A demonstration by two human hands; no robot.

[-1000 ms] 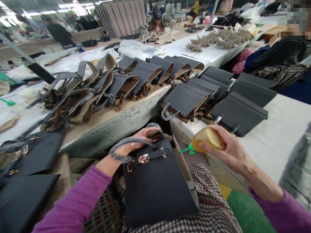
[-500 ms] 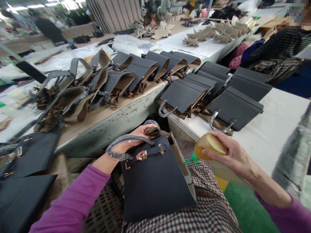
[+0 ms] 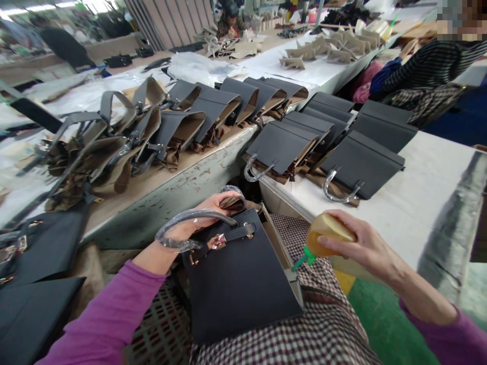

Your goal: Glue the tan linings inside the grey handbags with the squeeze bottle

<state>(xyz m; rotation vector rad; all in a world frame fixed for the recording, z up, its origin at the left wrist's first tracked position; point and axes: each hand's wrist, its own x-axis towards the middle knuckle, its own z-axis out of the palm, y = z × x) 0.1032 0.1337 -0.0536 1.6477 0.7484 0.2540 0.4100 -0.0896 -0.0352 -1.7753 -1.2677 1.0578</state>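
Observation:
A black handbag lies tilted across my lap, with gold buckle fittings and a plastic-wrapped handle looped over my left wrist. My left hand is closed on the bag's top edge, where brown lining folds up by the fingers. In my right hand is a squeeze bottle of amber liquid, tipped downward. Its green nozzle points at the beige inner side edge of the bag, close to it; whether the tip touches I cannot tell.
Several black bags stand in a row on the bench at left, others on the white table at right. More lie at my far left. A plastic crate sits below. A co-worker in a striped sleeve sits at right.
The bottle has tilted a little further, and its nozzle has moved down along the bag's side edge. My left hand keeps its hold. The whole view has shifted slightly.

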